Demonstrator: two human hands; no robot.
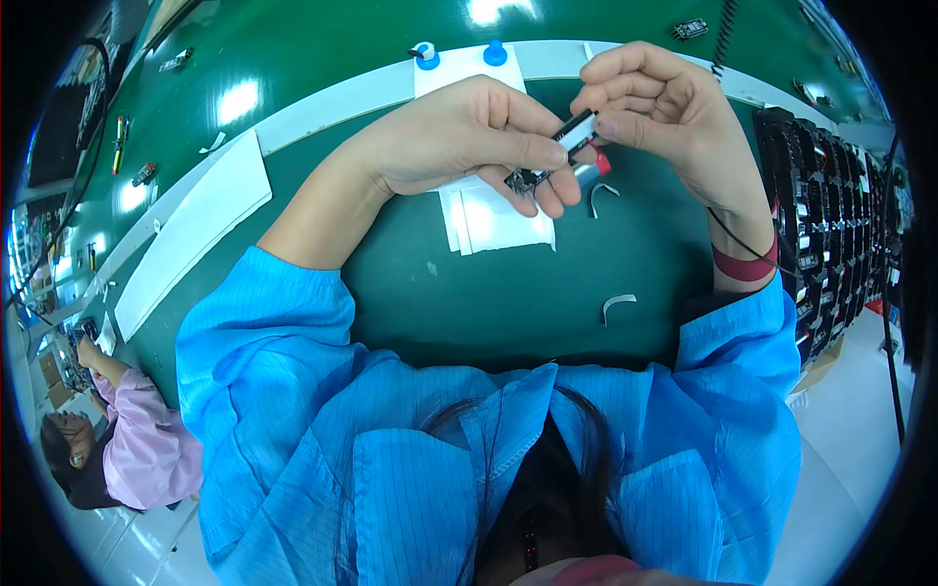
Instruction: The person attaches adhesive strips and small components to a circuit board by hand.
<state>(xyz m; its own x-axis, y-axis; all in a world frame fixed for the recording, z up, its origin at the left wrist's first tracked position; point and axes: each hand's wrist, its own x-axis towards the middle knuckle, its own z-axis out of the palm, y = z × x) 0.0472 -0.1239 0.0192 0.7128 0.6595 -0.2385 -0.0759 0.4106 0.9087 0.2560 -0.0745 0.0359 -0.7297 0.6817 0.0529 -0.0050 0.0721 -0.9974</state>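
Green bench (547, 293), white sheets (493, 220) beneath the fingers. Left hand (459, 137) pinches a small circuit board (528, 179) at thumb and fingertips; right hand (664, 107) is clamped on a black strip (575, 130) just above it. Two curled white scraps (618, 305) lie nearby. Recommend steady board support and square alignment while pressing.

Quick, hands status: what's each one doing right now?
Left hand: grip closed on a small dark circuit board.
Right hand: grip closed on a small black and silver part, above the board.
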